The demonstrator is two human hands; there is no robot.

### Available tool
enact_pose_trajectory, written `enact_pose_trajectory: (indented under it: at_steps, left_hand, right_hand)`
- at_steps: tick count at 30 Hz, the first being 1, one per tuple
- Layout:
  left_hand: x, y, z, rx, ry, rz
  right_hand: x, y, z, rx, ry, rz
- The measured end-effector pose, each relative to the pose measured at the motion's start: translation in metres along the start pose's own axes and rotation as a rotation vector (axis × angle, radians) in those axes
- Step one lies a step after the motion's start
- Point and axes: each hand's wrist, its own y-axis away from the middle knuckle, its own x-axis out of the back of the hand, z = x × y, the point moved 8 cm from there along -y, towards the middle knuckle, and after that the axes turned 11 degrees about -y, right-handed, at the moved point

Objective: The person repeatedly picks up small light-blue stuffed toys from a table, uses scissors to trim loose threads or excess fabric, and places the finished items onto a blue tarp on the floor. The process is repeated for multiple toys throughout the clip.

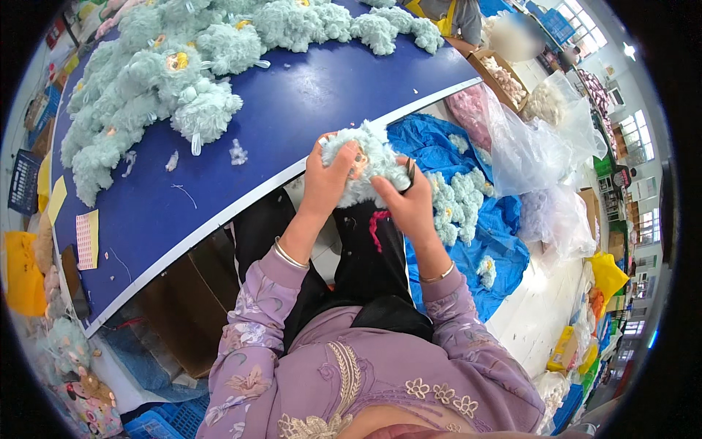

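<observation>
A fluffy pale-green plush toy (pixel 369 189) with a peach-coloured face is held over my lap, just off the table's front edge. My left hand (pixel 328 175) grips its left side, thumb pressed beside the face. On the other side, my right hand (pixel 409 207) pinches the fur with the thumb. A small black tool (pixel 410 173), perhaps thread snips, is tucked in that same hand; most of it is hidden by the fingers. Below the toy hangs a red cord (pixel 375 233) against my dark trousers; where it is fastened cannot be seen.
Many similar plush toys (pixel 208 110) are heaped on the blue table (pixel 292 99). More toys (pixel 459 208) lie on a blue sheet (pixel 504 252) at my right. Clear bags (pixel 559 143) and an open carton (pixel 491 84) stand beyond. A dotted sticker sheet (pixel 87 240) lies at left.
</observation>
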Motion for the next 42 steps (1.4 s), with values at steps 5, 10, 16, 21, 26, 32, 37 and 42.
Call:
enact_pose_trajectory:
  at_steps: [5, 10, 16, 21, 26, 32, 37, 42]
  left_hand:
    - [-0.014, 0.002, -0.017, 0.226, 0.223, -0.19]
    - [-0.025, 0.006, -0.027, 0.346, 0.325, -0.289]
    - [-0.027, 0.001, -0.019, 0.258, 0.377, -0.238]
    - [-0.024, 0.003, -0.013, 0.225, 0.333, -0.251]
    - [-0.02, 0.003, -0.014, 0.208, 0.139, -0.203]
    - [-0.013, 0.005, -0.006, 0.126, 0.037, -0.17]
    - [0.029, 0.007, 0.077, -0.339, -0.311, 0.085]
    - [0.113, -0.003, 0.159, -0.593, -1.311, 0.617]
  right_hand:
    - [-0.006, 0.014, -0.002, 0.263, 0.03, -0.03]
    - [-0.005, 0.017, -0.011, 0.369, 0.031, -0.086]
    - [0.024, 0.005, 0.024, 0.027, -0.256, 0.073]
    - [0.035, 0.005, 0.035, -0.036, -0.316, 0.134]
    - [0.046, 0.004, 0.029, -0.013, -0.223, 0.212]
    - [0.105, -0.008, 0.01, 0.071, 0.038, 0.262]
    - [0.198, -0.015, -0.014, 0.025, 0.591, 0.392]
    - [0.128, -0.024, -0.008, -0.051, 0.226, 0.203]
